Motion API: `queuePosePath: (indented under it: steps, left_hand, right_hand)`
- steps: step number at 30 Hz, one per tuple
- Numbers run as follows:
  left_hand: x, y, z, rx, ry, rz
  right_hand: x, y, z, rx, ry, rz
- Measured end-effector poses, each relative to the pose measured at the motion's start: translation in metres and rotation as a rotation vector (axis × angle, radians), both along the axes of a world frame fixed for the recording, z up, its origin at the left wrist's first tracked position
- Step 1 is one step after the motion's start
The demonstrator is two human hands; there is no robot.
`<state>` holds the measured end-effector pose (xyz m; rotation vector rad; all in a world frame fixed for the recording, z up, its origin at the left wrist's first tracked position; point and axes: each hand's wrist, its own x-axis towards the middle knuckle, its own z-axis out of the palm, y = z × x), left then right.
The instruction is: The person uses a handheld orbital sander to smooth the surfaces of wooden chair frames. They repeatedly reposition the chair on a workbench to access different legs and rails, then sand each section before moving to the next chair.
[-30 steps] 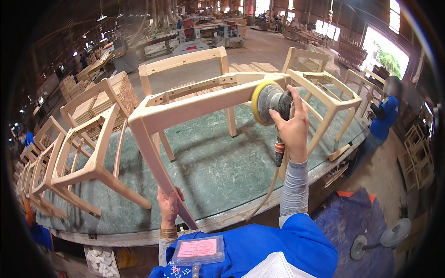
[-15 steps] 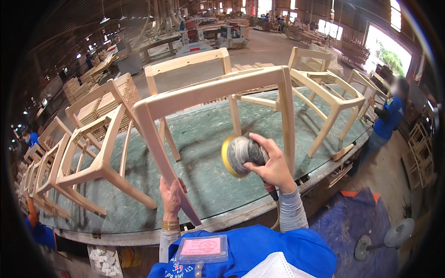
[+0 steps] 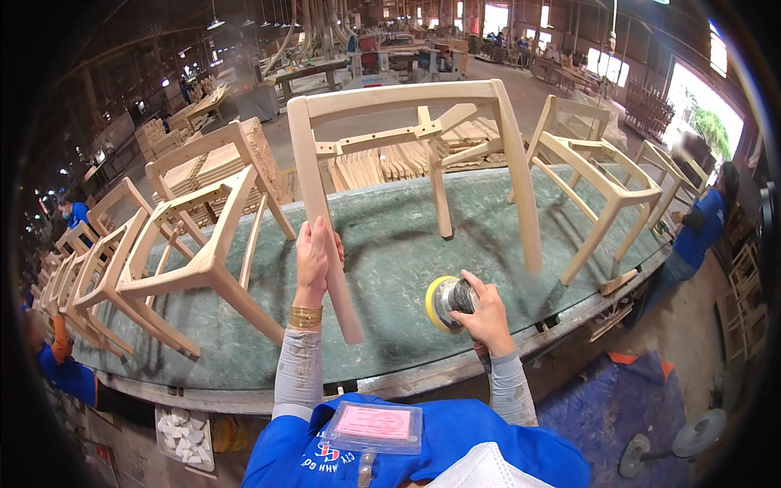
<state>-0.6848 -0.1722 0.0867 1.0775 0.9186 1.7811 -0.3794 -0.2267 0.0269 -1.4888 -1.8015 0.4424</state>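
My left hand (image 3: 313, 260) grips the near leg of a bare wooden chair frame (image 3: 407, 146) that stands tilted on the green-topped workbench (image 3: 390, 252). The frame's top rail is raised toward the far side. My right hand (image 3: 486, 313) holds a round sander with a yellow pad (image 3: 447, 301), low over the bench to the right of that leg and apart from the wood. Both forearms wear grey sleeves, and a gold bangle sits on the left wrist.
More unfinished chair frames stand on the bench at left (image 3: 203, 244) and right (image 3: 602, 187). A person in blue (image 3: 700, 236) works at the bench's right end, another at far left (image 3: 57, 358). A floor fan (image 3: 675, 443) and blue tarp lie at lower right.
The sander came off the chair rail and dropped down to the bench near me. The chair frame was turned upright and my left hand slid higher up its leg.
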Motion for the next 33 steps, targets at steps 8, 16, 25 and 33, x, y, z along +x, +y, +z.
queuePosePath:
  steps: [8, 16, 25, 33]
  left_hand:
    - [-0.009, 0.019, 0.000, 0.023, -0.022, -0.026]
    - [-0.009, 0.025, -0.003, -0.044, -0.163, -0.034]
    - [-0.027, 0.059, -0.033, 0.128, -0.493, -0.320]
    - [-0.043, 0.068, -0.031, 0.125, -0.742, -0.686]
  right_hand:
    - [-0.008, -0.009, -0.011, 0.007, -0.032, -0.027]
    - [-0.028, -0.009, -0.009, 0.042, -0.029, -0.003]
    - [-0.059, -0.013, 0.000, 0.110, -0.072, 0.017]
    - [-0.080, -0.037, -0.003, 0.071, -0.111, -0.017]
